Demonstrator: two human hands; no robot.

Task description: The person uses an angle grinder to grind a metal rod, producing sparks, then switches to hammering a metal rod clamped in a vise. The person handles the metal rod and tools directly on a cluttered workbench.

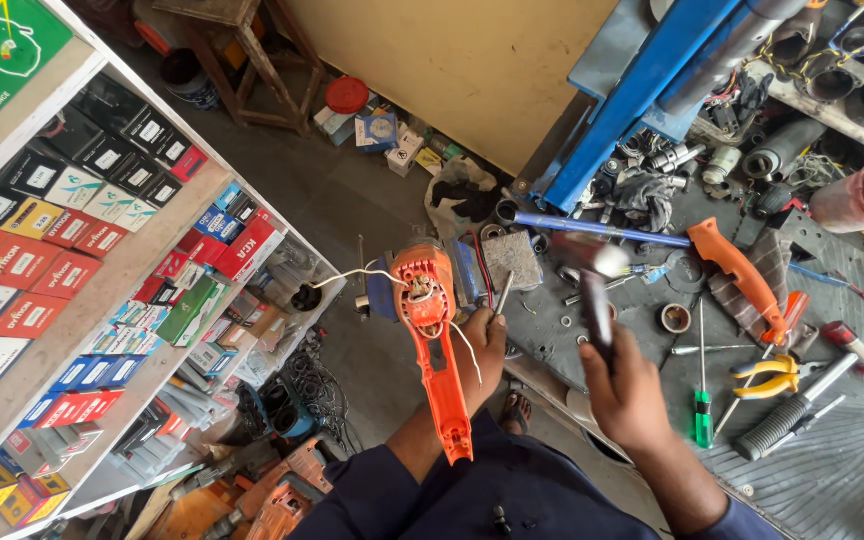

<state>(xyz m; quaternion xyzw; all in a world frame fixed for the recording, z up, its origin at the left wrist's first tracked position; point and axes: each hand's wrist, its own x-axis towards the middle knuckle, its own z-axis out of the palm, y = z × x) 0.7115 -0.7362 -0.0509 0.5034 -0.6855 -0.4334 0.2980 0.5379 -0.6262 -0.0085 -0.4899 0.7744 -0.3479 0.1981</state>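
My left hand (482,352) grips an opened orange power-tool housing (434,340), its inner wiring exposed and a white wire trailing out to the left. A thin metal punch or pin (503,294) also sticks up from that hand. My right hand (624,388) holds a dark-handled hammer (597,290), its head blurred, raised over the workbench just right of the housing. The matching orange housing half (742,275) lies on the grey workbench (832,470) to the right.
A green-handled screwdriver (703,400), yellow-handled pliers (774,375), a grey-gripped tool (790,412), a blue rod (602,230) and loose rings litter the bench. Shelves of boxed parts (82,280) stand left. A wooden stool (242,60) stands far back. Orange tool bodies (287,495) lie below.
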